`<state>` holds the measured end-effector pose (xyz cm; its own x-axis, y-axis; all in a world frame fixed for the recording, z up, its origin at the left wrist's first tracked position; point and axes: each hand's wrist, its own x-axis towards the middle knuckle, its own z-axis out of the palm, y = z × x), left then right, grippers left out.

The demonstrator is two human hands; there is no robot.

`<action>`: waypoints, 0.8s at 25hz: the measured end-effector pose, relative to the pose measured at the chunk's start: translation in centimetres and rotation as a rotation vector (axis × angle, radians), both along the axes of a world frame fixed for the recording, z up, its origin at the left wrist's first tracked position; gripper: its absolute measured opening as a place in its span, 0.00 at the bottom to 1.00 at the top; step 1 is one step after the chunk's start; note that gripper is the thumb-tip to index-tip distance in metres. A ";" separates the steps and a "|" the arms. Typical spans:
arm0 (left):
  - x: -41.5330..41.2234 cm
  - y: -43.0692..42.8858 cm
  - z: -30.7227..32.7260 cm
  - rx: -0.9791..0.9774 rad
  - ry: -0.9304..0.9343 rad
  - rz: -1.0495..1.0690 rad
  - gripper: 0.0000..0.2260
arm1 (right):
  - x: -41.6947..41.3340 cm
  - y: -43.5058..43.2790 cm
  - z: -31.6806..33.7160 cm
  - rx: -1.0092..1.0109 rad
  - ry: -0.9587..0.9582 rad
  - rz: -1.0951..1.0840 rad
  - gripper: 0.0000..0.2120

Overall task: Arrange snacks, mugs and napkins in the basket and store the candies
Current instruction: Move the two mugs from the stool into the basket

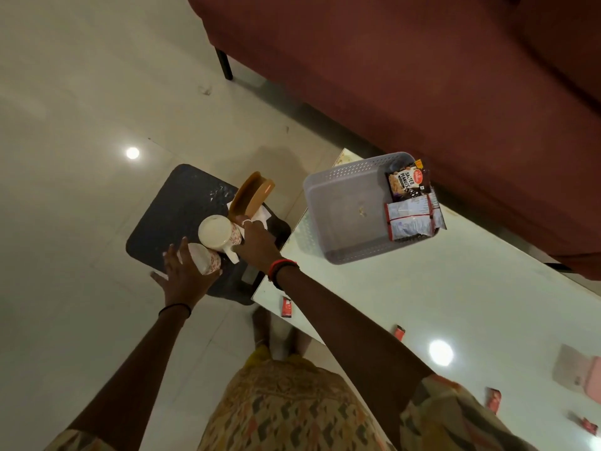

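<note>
Red candies [287, 306] lie scattered on the white desk [422, 304]; left hand [187, 276] cups one mug [203, 258], right hand [257, 245] grips another [217, 232] on the stool [169, 216]; beyond, the basket [344, 203] holds a "Salted Peanuts" packet [405, 183].

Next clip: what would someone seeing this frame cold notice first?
Both hands meet over a dark stool on the floor: the left hand cups one patterned mug, while the right hand grips a second mug. To the right, a grey basket on the white table holds snack packets along its far side.
</note>
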<state>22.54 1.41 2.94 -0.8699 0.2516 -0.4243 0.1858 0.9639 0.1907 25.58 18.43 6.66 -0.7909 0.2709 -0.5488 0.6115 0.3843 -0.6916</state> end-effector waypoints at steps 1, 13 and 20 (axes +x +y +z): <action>-0.5 -0.3 -0.7 0.019 -0.028 0.008 0.46 | -0.7 -0.4 -0.5 0.012 0.006 0.031 0.24; -2.6 -2.0 -3.4 0.264 -0.002 -0.098 0.45 | -5.1 -3.7 -5.4 0.195 -0.060 0.312 0.37; -2.6 -1.8 -2.4 0.312 -0.087 0.039 0.41 | -4.3 -4.6 -4.8 0.212 -0.027 0.160 0.35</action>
